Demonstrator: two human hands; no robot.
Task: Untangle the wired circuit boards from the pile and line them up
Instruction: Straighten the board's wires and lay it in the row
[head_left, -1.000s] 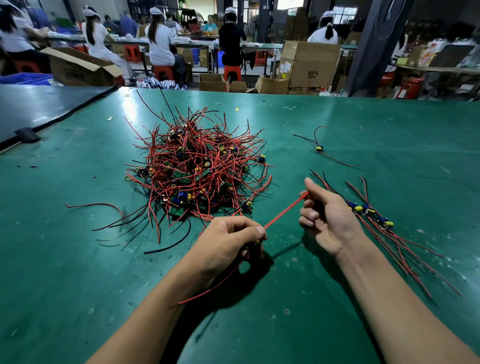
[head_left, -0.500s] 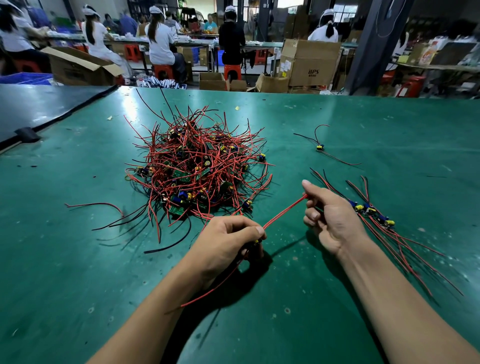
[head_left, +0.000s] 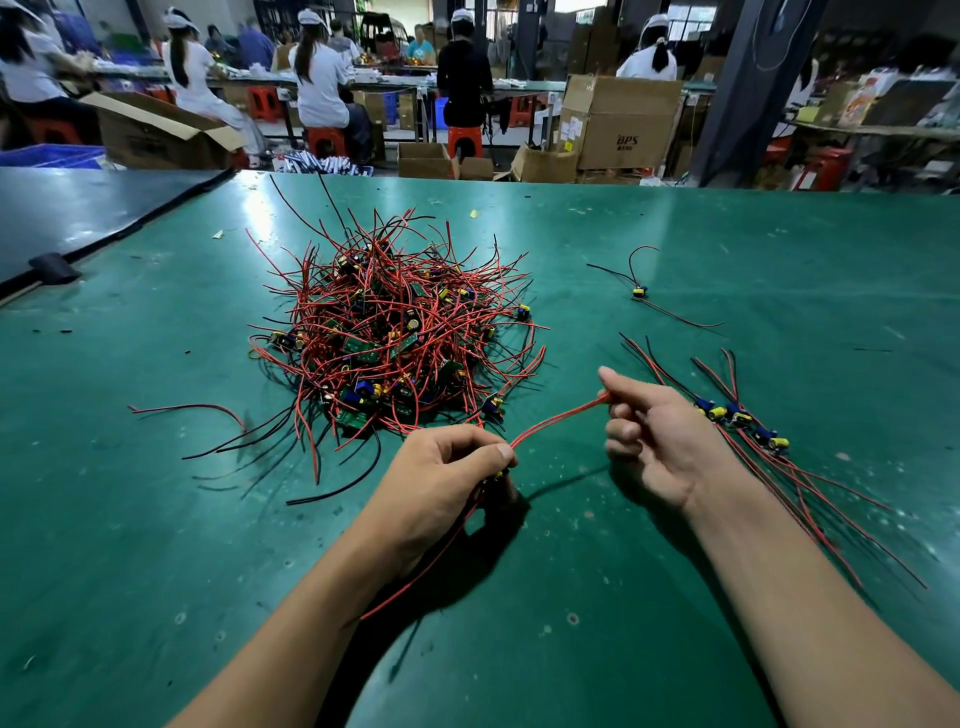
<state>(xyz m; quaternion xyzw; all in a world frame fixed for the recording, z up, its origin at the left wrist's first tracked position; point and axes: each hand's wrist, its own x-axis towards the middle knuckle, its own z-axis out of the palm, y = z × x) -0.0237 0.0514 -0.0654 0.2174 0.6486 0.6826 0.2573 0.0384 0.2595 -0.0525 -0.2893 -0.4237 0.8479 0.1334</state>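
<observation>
A tangled pile of small circuit boards with red and black wires (head_left: 395, 343) lies at the middle of the green table (head_left: 779, 249). In front of it my left hand (head_left: 441, 478) grips one small board, mostly hidden in the fist, with a red wire trailing back under my wrist. That board's red wire pair (head_left: 556, 418) stretches rightward to my right hand (head_left: 660, 441), which pinches its far end. A short row of separated boards (head_left: 737, 415) with wires fanned toward me lies just right of my right hand.
One lone wired board (head_left: 640, 292) lies farther back on the right. Loose red and black wires (head_left: 223, 415) stick out left of the pile. A dark mat (head_left: 78, 208) borders the table's left. Cardboard boxes (head_left: 618, 124) and seated workers stand beyond the far edge.
My right hand has drawn slightly right and back, keeping the red wire pair stretched from my left hand. The pile and the lined-up boards have not moved.
</observation>
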